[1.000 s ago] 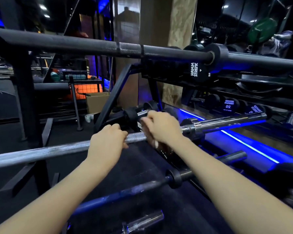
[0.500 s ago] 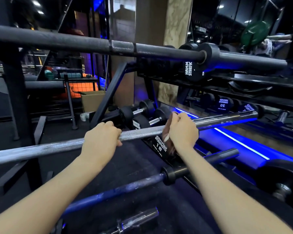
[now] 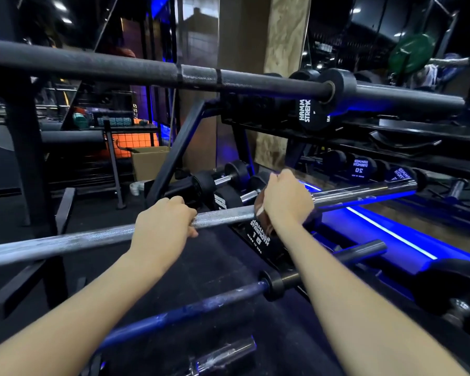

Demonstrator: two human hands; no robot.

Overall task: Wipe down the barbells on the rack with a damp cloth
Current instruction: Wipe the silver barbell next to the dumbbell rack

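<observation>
Both hands, left [image 3: 163,226] and right [image 3: 286,203], grip the silver barbell [image 3: 65,244].

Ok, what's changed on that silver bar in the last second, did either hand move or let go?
The right hand, gripping a brown cloth round the silver knurled barbell, slid along the bar toward its shiny sleeve end, away from the left hand, so the gap between the hands widened. Neither let go. The left hand kept its grip on the bar.

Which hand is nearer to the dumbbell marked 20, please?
Right. The right hand grips the silver barbell with a brown cloth, closer to the dumbbell marked 20. The left hand grips the same bar farther left.
</observation>
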